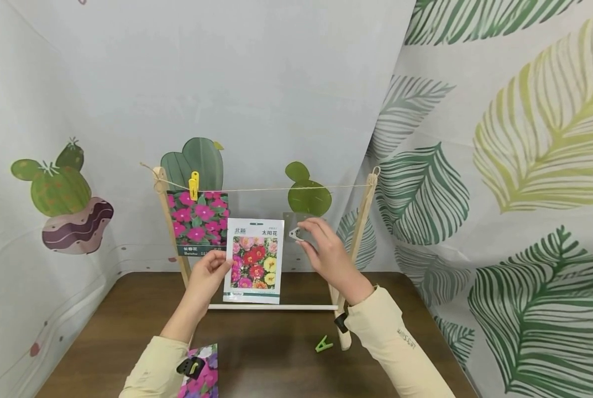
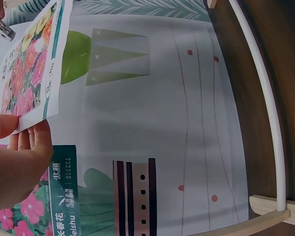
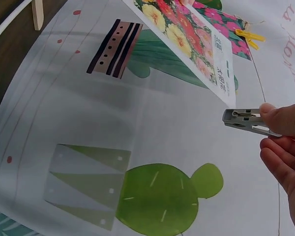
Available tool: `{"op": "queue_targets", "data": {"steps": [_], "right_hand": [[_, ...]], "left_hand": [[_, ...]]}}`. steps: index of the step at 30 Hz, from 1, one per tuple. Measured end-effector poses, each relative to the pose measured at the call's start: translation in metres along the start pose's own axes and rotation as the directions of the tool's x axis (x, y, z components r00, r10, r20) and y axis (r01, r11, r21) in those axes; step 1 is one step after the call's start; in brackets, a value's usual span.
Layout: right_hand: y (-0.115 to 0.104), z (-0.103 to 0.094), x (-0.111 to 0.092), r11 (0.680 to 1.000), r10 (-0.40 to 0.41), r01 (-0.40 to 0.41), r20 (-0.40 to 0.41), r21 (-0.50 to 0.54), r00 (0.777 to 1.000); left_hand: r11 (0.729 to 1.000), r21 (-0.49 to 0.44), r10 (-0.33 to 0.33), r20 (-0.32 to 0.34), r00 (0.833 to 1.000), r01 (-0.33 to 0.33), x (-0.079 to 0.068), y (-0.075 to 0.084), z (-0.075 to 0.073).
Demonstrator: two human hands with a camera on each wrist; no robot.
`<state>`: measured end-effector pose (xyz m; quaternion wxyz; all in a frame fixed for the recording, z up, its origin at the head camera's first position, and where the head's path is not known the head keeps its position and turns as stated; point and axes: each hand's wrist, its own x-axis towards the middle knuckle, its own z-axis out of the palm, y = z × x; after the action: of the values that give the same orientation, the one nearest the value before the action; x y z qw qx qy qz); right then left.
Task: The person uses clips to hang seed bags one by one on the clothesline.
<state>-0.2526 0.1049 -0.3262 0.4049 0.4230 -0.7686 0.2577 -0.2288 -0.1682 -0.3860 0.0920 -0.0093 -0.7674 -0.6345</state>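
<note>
My left hand (image 1: 210, 277) pinches the left edge of a white seed packet (image 1: 254, 296) printed with red, pink and yellow flowers. The packet is upright, its top below the string (image 1: 276, 189). Between thumb and fingers my right hand (image 1: 332, 255) holds a grey clothespin (image 3: 243, 118), just right of the packet's upper corner. A second seed packet (image 1: 201, 218) with magenta flowers hangs at the left end of the string from a yellow clothespin (image 1: 194, 186). In the left wrist view, the held packet (image 2: 53, 93) is seen at a slant from its lower edge.
A wooden frame (image 1: 358, 232) carries the string, with a white bar (image 1: 276, 307) low across it. On the brown table (image 1: 276, 354) lie a green clothespin (image 1: 323, 344) near the frame's right foot and a purple-pink flower packet (image 1: 208, 376) by the left sleeve.
</note>
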Motion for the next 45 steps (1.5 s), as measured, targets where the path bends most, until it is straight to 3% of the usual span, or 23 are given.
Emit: {"op": "queue_targets", "data": {"steps": [10,25,45], "right_hand": [[0.0,-0.006,0.022,1.0,-0.013,0.013,-0.007,-0.008,1.0],[-0.002,-0.012,0.051,0.999,-0.051,0.052,-0.106,0.01,0.993],[-0.005,-0.016,0.085,0.999,-0.022,0.024,-0.073,0.033,0.997]], "left_hand": [[1.0,0.001,0.024,0.011,1.0,-0.024,0.005,0.009,-0.003],[0.998,-0.028,0.047,0.005,0.999,-0.047,0.013,0.025,0.003],[0.992,-0.105,0.075,-0.004,0.997,-0.075,0.024,0.033,0.0]]}}
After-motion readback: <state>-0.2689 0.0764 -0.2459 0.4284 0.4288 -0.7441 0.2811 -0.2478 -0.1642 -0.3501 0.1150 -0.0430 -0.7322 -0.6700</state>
